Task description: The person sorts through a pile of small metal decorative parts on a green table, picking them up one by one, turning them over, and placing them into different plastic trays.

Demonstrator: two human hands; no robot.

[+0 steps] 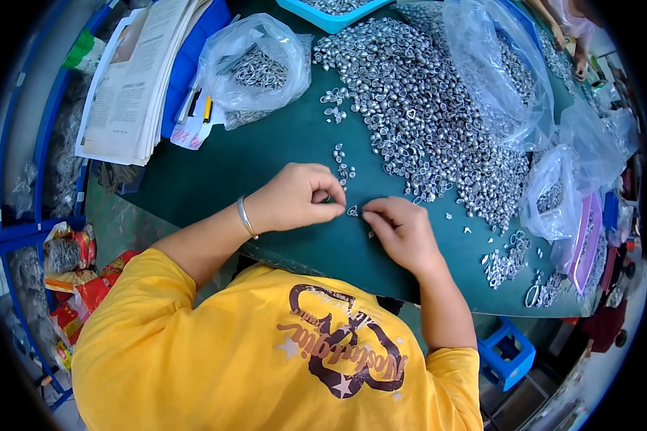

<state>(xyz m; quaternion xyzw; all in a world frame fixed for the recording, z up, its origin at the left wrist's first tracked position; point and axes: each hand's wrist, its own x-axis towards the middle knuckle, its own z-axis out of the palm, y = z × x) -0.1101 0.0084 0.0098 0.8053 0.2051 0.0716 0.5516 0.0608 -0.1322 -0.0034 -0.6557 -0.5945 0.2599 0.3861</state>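
Note:
Both hands are close together over the green tabletop point(280, 154), near its front edge. My left hand point(302, 197), with a bangle at the wrist, is closed, thumb and forefinger pinched. My right hand point(404, 231) is also closed in a pinch, facing it. A small silver metal piece point(352, 210) shows between the two sets of fingertips; I cannot tell whether it is held or lies on the table. Just beyond my left fingers lie a few loose metal pieces point(343, 172). A big heap of small silver pieces point(424, 108) spreads behind and to the right.
At the far left stand an open plastic bag of metal rings point(260, 72) and stacked newspapers point(126, 86) beside a blue bin point(194, 61). More plastic bags point(499, 72) sit at the right, near a small pile of metal parts point(507, 260). A blue stool point(507, 353) stands below. Another person's arm point(550, 21) shows far right.

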